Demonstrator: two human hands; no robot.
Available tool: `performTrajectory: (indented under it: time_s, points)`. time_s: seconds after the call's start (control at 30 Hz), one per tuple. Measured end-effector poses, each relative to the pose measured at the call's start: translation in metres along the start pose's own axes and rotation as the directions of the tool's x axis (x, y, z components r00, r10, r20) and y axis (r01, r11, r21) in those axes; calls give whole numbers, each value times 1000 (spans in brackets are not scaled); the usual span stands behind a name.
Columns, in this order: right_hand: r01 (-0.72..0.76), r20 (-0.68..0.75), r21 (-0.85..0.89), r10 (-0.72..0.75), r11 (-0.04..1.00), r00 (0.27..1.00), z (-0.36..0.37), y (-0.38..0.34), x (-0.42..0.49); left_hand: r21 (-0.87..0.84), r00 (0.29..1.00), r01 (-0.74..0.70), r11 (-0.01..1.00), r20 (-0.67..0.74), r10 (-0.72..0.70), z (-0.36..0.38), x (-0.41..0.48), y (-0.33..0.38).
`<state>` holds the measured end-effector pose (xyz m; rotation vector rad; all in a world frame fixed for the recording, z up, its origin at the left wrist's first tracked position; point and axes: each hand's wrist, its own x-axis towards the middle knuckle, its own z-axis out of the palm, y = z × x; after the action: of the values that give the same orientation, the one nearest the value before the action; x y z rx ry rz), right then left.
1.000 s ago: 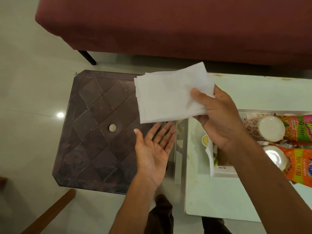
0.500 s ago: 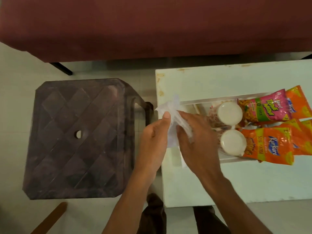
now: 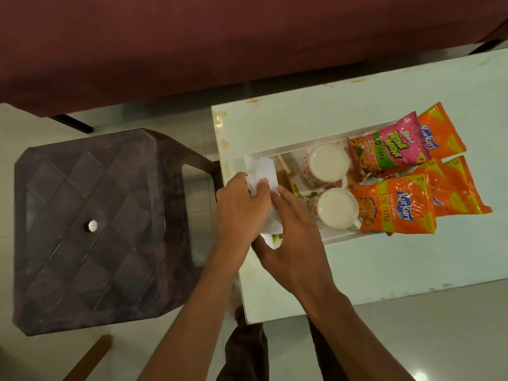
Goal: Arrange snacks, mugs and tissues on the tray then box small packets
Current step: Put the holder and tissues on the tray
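- Over the tray's (image 3: 341, 237) left end, on the white table (image 3: 384, 265): folded tissue (image 3: 262, 170).
- Left hand (image 3: 242, 206) and right hand (image 3: 291, 235): each grip clamped on tissue.
- Beside them in tray: two mugs (image 3: 328, 163), snack packets (image 3: 395, 204).

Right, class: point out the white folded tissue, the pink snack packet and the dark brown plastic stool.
white folded tissue (image 3: 261, 169), head view, upper flap.
pink snack packet (image 3: 390, 149), head view, printed front.
dark brown plastic stool (image 3: 82, 188), head view, seat top.
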<state>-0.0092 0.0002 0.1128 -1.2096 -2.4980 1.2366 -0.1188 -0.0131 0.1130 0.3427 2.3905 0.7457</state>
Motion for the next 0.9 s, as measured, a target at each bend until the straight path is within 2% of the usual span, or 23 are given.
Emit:
performTrajectory:
  time_s: [0.07,0.2,0.43,0.6,0.7,0.9]
  points:
    - [-65,-42,-136,60,989,997,-1,7,1,33,999,2,999,-32,-1,10,1,4]
    - [-135,-174,-220,97,966,980,0,19,1,37,999,1,999,-49,1,27,1,3]
    - [-160,-163,-108,142,981,976,5,38,4,187,993,-95,978,-49,106,40,12,-1]
    - [-136,-176,-143,110,980,978,8,42,10,196,990,-136,971,-20,142,48,24,-5]
    - [-126,-128,-179,104,976,986,11,45,12,242,984,-169,956,-13,177,53,30,-6]
    - [-88,-137,-211,59,974,989,16,48,16,249,984,-162,955,-32,175,58,41,-11]
